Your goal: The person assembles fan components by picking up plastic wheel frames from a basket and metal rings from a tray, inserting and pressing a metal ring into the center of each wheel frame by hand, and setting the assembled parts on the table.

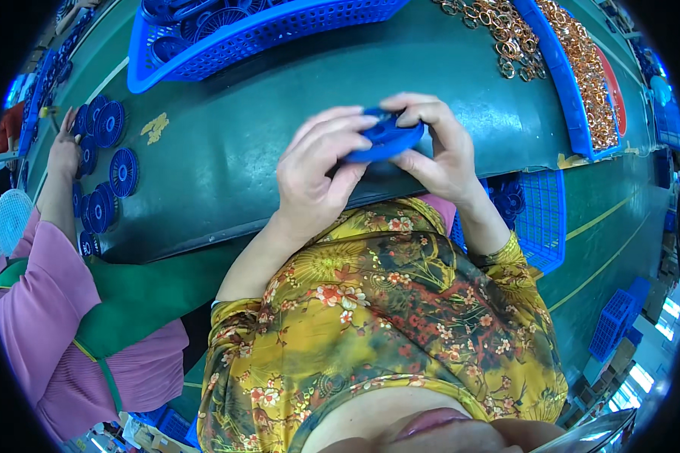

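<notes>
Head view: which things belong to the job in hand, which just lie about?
In use:
- blue disc, in left hand and right hand
- likely: basket of blue parts, copper-coloured rings

Seemingly lying about:
- yellow patch on the tabletop
- red object, partly hidden

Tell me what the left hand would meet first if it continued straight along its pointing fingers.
The blue disc, which the left hand grips at its edge; just past it, seemingly the right hand, though depth is unclear.

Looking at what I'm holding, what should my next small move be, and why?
Perhaps lower the blue disc onto the green table: your left hand and right hand grip it from opposite sides, tilted and apparently off the surface, so resting it there would likely steady it.
</notes>
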`<move>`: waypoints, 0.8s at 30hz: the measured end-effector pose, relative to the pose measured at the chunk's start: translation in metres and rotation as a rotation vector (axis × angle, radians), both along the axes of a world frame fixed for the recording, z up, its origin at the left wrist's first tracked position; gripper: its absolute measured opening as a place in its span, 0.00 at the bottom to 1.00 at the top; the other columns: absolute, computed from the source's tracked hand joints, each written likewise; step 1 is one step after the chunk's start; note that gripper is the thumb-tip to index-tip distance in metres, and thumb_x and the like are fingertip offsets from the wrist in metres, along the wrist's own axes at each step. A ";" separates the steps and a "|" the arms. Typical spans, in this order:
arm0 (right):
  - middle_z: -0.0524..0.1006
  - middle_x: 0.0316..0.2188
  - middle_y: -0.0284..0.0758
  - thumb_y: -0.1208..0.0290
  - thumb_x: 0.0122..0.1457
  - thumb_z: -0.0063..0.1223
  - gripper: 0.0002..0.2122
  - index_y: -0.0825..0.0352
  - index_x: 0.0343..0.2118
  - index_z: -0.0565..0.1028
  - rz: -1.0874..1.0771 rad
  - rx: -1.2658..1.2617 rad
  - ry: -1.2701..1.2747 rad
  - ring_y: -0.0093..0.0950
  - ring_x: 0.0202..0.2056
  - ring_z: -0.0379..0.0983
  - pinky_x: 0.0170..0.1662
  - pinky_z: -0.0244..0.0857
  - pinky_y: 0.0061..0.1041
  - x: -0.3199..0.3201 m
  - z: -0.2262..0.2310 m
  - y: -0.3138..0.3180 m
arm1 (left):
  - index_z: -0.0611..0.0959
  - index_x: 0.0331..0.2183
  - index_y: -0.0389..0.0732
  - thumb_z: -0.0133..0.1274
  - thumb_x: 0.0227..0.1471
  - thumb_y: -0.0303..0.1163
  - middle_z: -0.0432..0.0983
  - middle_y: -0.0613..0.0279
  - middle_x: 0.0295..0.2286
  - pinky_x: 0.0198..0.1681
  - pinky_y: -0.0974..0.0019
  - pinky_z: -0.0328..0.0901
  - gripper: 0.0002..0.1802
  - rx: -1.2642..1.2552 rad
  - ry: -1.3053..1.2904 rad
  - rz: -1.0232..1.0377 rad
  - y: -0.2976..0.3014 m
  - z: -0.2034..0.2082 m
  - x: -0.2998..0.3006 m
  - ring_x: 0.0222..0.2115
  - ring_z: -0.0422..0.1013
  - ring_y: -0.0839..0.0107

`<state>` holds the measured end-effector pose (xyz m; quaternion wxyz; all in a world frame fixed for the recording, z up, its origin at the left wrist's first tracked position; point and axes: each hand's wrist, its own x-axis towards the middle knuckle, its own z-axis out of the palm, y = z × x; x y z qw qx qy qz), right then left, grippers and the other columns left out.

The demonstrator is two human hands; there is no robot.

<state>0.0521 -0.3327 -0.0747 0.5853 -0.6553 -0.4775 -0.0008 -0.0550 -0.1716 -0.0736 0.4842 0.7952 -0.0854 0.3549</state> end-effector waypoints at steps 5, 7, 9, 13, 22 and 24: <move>0.73 0.45 0.45 0.79 0.39 0.67 0.17 0.66 0.33 0.72 -0.086 0.151 -0.375 0.46 0.49 0.70 0.49 0.67 0.38 -0.004 0.008 0.003 | 0.80 0.27 0.49 0.64 0.34 0.27 0.76 0.66 0.34 0.47 0.52 0.64 0.13 0.414 -0.261 0.182 0.008 0.006 -0.014 0.35 0.72 0.65; 0.74 0.44 0.44 0.79 0.39 0.66 0.16 0.65 0.32 0.72 -0.124 0.205 -0.437 0.45 0.47 0.72 0.47 0.69 0.37 -0.011 0.008 0.005 | 0.80 0.27 0.49 0.64 0.34 0.27 0.76 0.67 0.34 0.47 0.53 0.64 0.13 0.422 -0.292 0.185 0.007 0.003 -0.019 0.35 0.71 0.66; 0.74 0.44 0.43 0.78 0.39 0.66 0.15 0.65 0.32 0.72 -0.128 0.216 -0.466 0.45 0.47 0.72 0.47 0.69 0.36 -0.015 0.008 0.003 | 0.80 0.28 0.50 0.63 0.36 0.28 0.76 0.67 0.35 0.46 0.56 0.65 0.12 0.447 -0.345 0.187 0.007 0.001 -0.022 0.35 0.70 0.70; 0.74 0.43 0.42 0.78 0.40 0.66 0.15 0.65 0.32 0.73 -0.137 0.207 -0.513 0.43 0.45 0.73 0.46 0.70 0.35 -0.016 0.008 0.001 | 0.82 0.30 0.51 0.61 0.38 0.29 0.76 0.68 0.36 0.43 0.59 0.66 0.12 0.448 -0.266 0.173 0.006 0.004 -0.022 0.34 0.69 0.71; 0.75 0.44 0.42 0.74 0.43 0.67 0.22 0.66 0.44 0.73 -0.251 -0.052 -0.438 0.39 0.45 0.73 0.44 0.70 0.32 0.002 0.003 -0.005 | 0.83 0.36 0.41 0.59 0.30 0.20 0.80 0.58 0.39 0.38 0.65 0.63 0.23 0.574 -0.074 0.389 0.037 -0.007 -0.026 0.31 0.73 0.68; 0.75 0.43 0.42 0.75 0.46 0.64 0.20 0.68 0.44 0.73 -0.428 -0.142 -0.377 0.38 0.42 0.74 0.41 0.71 0.30 0.024 -0.005 -0.021 | 0.82 0.39 0.39 0.59 0.34 0.19 0.80 0.57 0.39 0.40 0.64 0.63 0.22 0.545 0.044 0.557 0.057 -0.016 -0.036 0.34 0.75 0.64</move>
